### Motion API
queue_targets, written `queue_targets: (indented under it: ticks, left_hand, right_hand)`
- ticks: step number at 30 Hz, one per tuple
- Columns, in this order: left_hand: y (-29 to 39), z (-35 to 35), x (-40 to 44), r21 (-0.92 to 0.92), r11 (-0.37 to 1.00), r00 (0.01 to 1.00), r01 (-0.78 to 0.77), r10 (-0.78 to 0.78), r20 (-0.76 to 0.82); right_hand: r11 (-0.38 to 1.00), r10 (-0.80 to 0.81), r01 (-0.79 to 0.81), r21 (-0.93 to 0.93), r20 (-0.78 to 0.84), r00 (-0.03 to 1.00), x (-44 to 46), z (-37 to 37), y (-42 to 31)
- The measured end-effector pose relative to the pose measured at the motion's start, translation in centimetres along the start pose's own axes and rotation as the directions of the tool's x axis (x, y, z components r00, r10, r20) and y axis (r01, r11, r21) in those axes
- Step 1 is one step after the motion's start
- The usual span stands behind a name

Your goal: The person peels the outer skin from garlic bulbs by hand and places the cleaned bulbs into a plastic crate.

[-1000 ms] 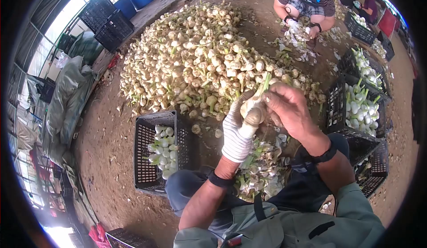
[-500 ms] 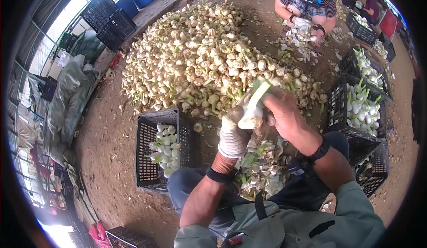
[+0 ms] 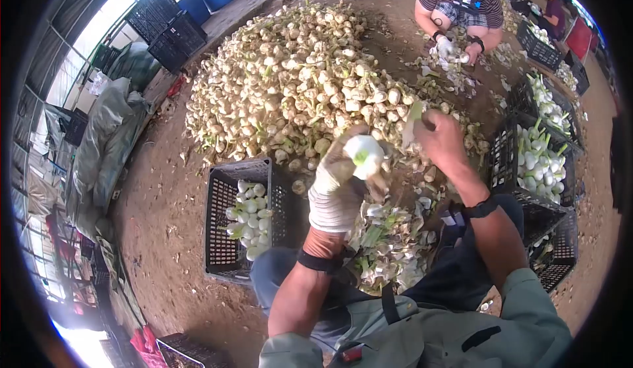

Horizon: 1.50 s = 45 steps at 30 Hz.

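Observation:
In a white wrap or glove, my left hand (image 3: 336, 180) is closed around a garlic bulb (image 3: 366, 159). The bulb is white and smooth, and its green stem end points toward the camera. My right hand (image 3: 443, 140) is bare and apart from the bulb, to its right. Its fingers pinch a pale green strip of garlic skin (image 3: 413, 122). Below both hands, a heap of peeled garlic skins (image 3: 390, 252) lies on the ground between my knees.
A large pile of unpeeled garlic (image 3: 283, 84) spreads ahead. At left stands a black crate (image 3: 214, 236) with peeled bulbs; another filled crate (image 3: 501, 160) is at right. Another person (image 3: 461, 5) crouches at the far side, hands over garlic skins. Dark crates (image 3: 175, 41) stand at upper left.
My hands have moved apart. The right has drawn up and right with a strip of skin, while the left has turned the bulb's stem end toward the camera.

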State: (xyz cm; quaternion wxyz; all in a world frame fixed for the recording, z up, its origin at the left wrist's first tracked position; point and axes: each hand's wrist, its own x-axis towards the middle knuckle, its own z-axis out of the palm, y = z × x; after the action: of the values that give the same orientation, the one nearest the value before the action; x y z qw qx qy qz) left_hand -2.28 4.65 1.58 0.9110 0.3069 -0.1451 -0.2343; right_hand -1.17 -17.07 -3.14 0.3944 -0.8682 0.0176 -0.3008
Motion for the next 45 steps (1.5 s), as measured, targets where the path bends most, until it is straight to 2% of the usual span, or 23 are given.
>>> queue_targets:
  ticks: [2, 3, 4, 5, 7, 8, 10, 14, 16, 18, 20, 22, 24, 25, 27, 29, 34, 36, 38, 40, 42, 43, 45]
  left_hand:
    - [-0.1, -0.6, -0.2, 0.019, 0.997, 0.988, -0.078, 0.080, -0.133]
    - [-0.4, -0.8, -0.2, 0.018, 0.996, 0.986, -0.086, 0.088, -0.140]
    - [-0.7, -0.9, 0.0, 0.033, 0.993, 0.972, -0.109, 0.114, -0.203]
    - [-1.0, -1.1, 0.2, 0.050, 0.991, 0.954, -0.127, 0.136, -0.265]
    - [-1.4, -1.6, 0.4, 0.016, 0.991, 0.967, -0.135, 0.135, -0.217]
    - [-1.7, -1.8, 0.4, 0.021, 0.991, 0.962, -0.130, 0.131, -0.240]
    - [-2.1, -1.3, 0.5, 0.122, 0.983, 0.966, -0.135, 0.158, -0.205]
    - [-2.7, -0.9, 0.6, 0.281, 0.956, 0.970, -0.083, 0.142, -0.196]
    - [-2.9, -1.3, 0.9, 0.276, 0.958, 0.971, -0.079, 0.137, -0.196]
    - [-3.1, -1.3, 1.2, 0.154, 0.984, 0.975, -0.084, 0.113, -0.191]
    - [-3.5, -1.6, 1.3, 0.184, 0.981, 0.979, -0.064, 0.097, -0.179]
    - [-3.8, -2.1, 1.4, 0.050, 0.997, 0.979, -0.064, 0.073, -0.189]
    - [-4.0, -2.3, 1.3, 0.092, 0.994, 0.975, -0.056, 0.075, -0.211]
    - [-4.0, -2.2, 1.3, 0.132, 0.990, 0.970, -0.046, 0.076, -0.232]
    - [-4.0, -1.6, 1.4, 0.097, 0.994, 0.975, -0.057, 0.076, -0.211]
    - [-4.0, -1.3, 1.2, 0.065, 0.996, 0.978, -0.068, 0.079, -0.194]
    - [-4.5, -1.6, 0.9, 0.408, 0.910, 0.955, -0.069, 0.178, -0.235]
    - [-4.2, -1.7, 0.9, 0.344, 0.938, 0.906, -0.033, 0.173, -0.386]
    - [-3.1, -2.0, 0.3, 0.155, 0.987, 0.917, 0.039, 0.026, -0.398]
    - [-2.7, -1.8, 0.5, 0.230, 0.973, 0.894, 0.019, 0.087, -0.440]
    - [-2.0, -1.8, 0.4, 0.197, 0.978, 0.919, -0.065, 0.135, -0.370]
    - [-1.7, -1.6, 0.2, 0.193, 0.979, 0.923, -0.064, 0.132, -0.363]
    - [-1.9, -1.4, 0.2, 0.204, 0.970, 0.927, -0.130, 0.192, -0.321]
  right_hand:
    - [0.977, 0.142, -0.076, -0.198, 0.346, 0.927, 0.8, -1.7, -1.2]
    - [0.953, 0.123, 0.027, -0.302, 0.466, 0.876, 0.8, -1.7, -0.5]
    - [0.954, 0.121, 0.031, -0.299, 0.474, 0.872, 0.5, -1.7, -1.2]
    - [0.997, 0.072, -0.050, -0.058, 0.487, 0.870, 0.0, -1.9, -2.7]
    - [0.911, 0.055, -0.259, 0.321, 0.529, 0.847, -1.1, -2.2, -5.9]
    - [0.881, 0.120, -0.380, 0.282, 0.645, 0.755, -1.0, -2.6, -7.0]
    - [0.895, 0.049, -0.327, 0.303, 0.662, 0.748, -1.1, -1.8, -7.2]
    - [0.882, 0.068, -0.316, 0.349, 0.570, 0.819, -1.4, -1.4, -7.7]
    - [0.886, 0.088, -0.343, 0.312, 0.612, 0.786, -1.2, -1.4, -6.8]
    - [0.824, 0.176, -0.467, 0.322, 0.638, 0.750, -1.3, -1.4, -6.1]
    - [0.826, 0.162, -0.444, 0.347, 0.608, 0.777, -1.3, -1.6, -6.1]
    - [0.830, 0.139, -0.415, 0.372, 0.584, 0.800, -1.3, -1.5, -5.9]
    - [0.934, 0.026, -0.180, 0.310, 0.442, 0.897, -1.6, -1.1, -5.1]
    - [0.934, 0.027, -0.180, 0.309, 0.442, 0.897, -1.6, -1.0, -5.2]
    - [0.954, -0.200, 0.124, 0.274, 0.270, 0.942, -1.8, -0.9, -5.5]
    - [0.955, -0.192, 0.109, 0.276, 0.292, 0.937, -2.0, -1.2, -5.9]
    - [0.948, -0.271, 0.212, 0.236, 0.253, 0.929, -2.3, -0.9, -6.3]
    - [0.942, -0.314, 0.273, 0.195, 0.223, 0.923, -2.5, -0.4, -6.1]
    - [0.970, -0.240, 0.225, 0.089, 0.237, 0.942, -2.7, 0.8, -4.2]
    - [0.980, -0.143, 0.172, -0.097, 0.255, 0.956, -2.4, 1.2, -2.4]
    - [0.954, -0.215, 0.254, -0.161, 0.225, 0.951, -2.3, 1.3, -0.8]
    - [0.953, -0.217, 0.256, -0.160, 0.228, 0.949, -2.4, 1.4, -1.0]
    - [0.987, -0.057, 0.009, 0.163, 0.294, 0.954, -2.7, 1.7, -1.7]
